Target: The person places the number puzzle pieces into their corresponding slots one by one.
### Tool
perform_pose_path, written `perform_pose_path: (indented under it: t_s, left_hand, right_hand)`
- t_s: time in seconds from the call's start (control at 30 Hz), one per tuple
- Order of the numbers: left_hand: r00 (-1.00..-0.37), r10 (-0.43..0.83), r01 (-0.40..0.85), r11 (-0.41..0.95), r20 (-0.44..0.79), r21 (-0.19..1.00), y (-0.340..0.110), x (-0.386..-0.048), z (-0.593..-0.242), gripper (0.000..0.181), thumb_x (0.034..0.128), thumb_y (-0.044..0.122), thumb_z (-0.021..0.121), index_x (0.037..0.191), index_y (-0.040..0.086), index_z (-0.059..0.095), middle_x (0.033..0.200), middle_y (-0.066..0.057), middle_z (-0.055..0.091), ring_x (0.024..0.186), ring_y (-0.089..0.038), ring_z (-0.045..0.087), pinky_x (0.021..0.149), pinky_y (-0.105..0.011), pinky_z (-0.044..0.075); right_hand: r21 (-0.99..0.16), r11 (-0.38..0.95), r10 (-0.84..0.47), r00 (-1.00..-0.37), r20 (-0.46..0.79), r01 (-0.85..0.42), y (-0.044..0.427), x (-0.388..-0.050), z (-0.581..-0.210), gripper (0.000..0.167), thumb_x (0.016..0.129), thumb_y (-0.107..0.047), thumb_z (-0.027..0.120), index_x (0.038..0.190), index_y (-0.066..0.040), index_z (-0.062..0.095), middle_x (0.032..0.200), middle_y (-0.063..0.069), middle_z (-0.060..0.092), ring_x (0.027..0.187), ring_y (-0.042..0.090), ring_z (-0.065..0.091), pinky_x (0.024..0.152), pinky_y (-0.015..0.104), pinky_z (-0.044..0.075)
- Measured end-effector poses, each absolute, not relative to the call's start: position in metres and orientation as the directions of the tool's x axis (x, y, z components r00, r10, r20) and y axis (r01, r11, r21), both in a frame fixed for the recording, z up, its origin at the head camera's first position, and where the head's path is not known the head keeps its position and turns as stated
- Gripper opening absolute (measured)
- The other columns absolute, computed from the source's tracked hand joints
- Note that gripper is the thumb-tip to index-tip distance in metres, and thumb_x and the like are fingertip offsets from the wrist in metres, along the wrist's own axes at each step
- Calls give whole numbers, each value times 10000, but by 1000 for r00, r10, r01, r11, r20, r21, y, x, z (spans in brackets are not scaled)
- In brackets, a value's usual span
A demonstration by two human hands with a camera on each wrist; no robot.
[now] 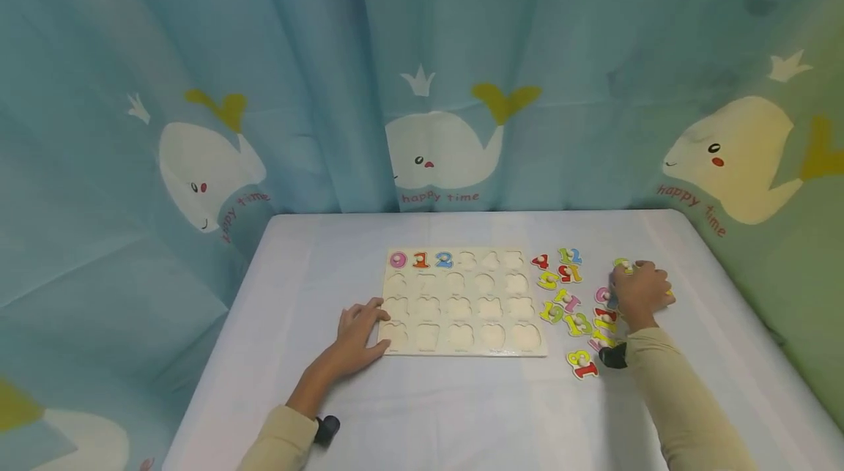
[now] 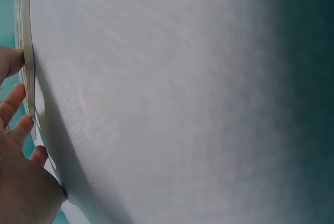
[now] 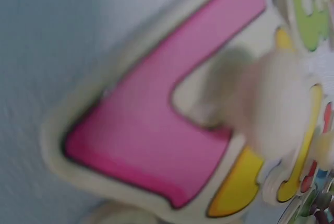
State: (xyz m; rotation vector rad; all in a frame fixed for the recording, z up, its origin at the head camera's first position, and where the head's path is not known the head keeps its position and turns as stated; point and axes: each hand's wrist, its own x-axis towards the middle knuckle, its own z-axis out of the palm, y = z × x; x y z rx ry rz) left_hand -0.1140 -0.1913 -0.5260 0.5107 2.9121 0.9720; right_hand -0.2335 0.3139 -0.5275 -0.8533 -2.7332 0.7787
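Note:
A wooden puzzle board [image 1: 461, 302] lies on the table, with a pink 0 [image 1: 398, 260], an orange 1 [image 1: 420, 260] and a blue 2 [image 1: 445, 259] in its top row. My left hand [image 1: 352, 339] rests at the board's left edge; in the left wrist view its fingers [image 2: 15, 109] touch the edge. At the right, my right hand [image 1: 641, 291] is over several number pieces, fingers bent downward; whether it grips one is hidden. The right wrist view shows a pink and yellow piece [image 3: 151, 109] with a pale knob [image 3: 279, 104] up close, and no hand.
Loose number pieces lie between the board and my right hand, among them a red 4 [image 1: 541, 261], a red 15 [image 1: 570, 273], a green and yellow 13 [image 1: 578, 324] and a yellow and red 18 [image 1: 582, 365]. A whale-print curtain [image 1: 330, 90] hangs behind the white table [image 1: 422, 412].

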Motion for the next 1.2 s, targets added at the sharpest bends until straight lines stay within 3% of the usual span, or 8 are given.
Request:
perform_pose_path:
  t_s: [0.17, 0.3, 0.47, 0.57, 0.67, 0.83, 1.2]
  left_hand:
    - [-945, 318, 302, 758, 78, 578, -192, -113, -526, 328, 831, 154, 672, 1125, 87, 543, 1403, -160, 392, 1195, -381, 348, 991, -693, 73]
    - [-951, 304, 287, 782, 65, 554, -192, -115, -523, 330, 835, 168, 675, 1129, 102, 541, 1409, -138, 386, 1206, -376, 344, 1006, -679, 71]
    - [-951, 304, 280, 786, 51, 552, -192, -115, -521, 336, 835, 175, 676, 1133, 96, 544, 1409, -138, 387, 1207, -378, 345, 1007, -679, 73]
    - [-951, 306, 282, 786, 49, 551, -191, -114, -523, 338, 835, 177, 671, 1136, 89, 544, 1409, -145, 386, 1208, -381, 342, 1004, -681, 81]
    - [-949, 311, 288, 786, 53, 548, -190, -113, -525, 339, 837, 184, 666, 1140, 92, 544, 1411, -136, 385, 1208, -371, 341, 1005, -676, 86]
    - [-943, 326, 310, 776, 72, 548, -187, -114, -528, 341, 833, 179, 669, 1137, 91, 542, 1403, -126, 385, 1194, -362, 349, 995, -684, 93]
    - [-952, 302, 283, 786, 58, 550, -189, -113, -525, 332, 836, 175, 676, 1128, 93, 543, 1409, -129, 386, 1213, -370, 347, 1010, -675, 81]
  right_hand:
    - [-547, 756, 484, -870, 94, 361, 312, -237, -528, 368, 952, -210, 463, 1103, 111, 561, 1074, 313, 506, 1027, 483, 451, 845, 631, 274]
    - [-608, 771, 379, -903, 202, 188, 294, -242, -523, 305, 945, -134, 499, 1067, 128, 597, 1019, 282, 519, 970, 421, 487, 825, 560, 348]
    - [-618, 761, 36, -937, 347, -199, 240, -257, -518, 210, 919, -77, 583, 1030, 85, 659, 939, 238, 601, 846, 359, 576, 681, 444, 454]
    - [-618, 712, -195, -940, 280, -333, 199, -263, -517, 188, 911, -74, 604, 1042, 47, 663, 918, 180, 632, 813, 309, 595, 637, 401, 478]
    - [-657, 668, -303, -934, 188, -349, 161, -264, -523, 205, 899, -63, 612, 1082, 26, 634, 913, 123, 610, 813, 256, 572, 682, 378, 483]
    - [-707, 641, -297, -946, 130, -298, 121, -266, -533, 275, 894, -53, 606, 1158, 15, 576, 929, 99, 585, 818, 225, 551, 735, 384, 470]
    - [-602, 692, -430, -897, 98, -398, 106, -276, -530, 282, 898, -16, 582, 1180, -2, 587, 975, 90, 608, 866, 231, 544, 761, 399, 466]
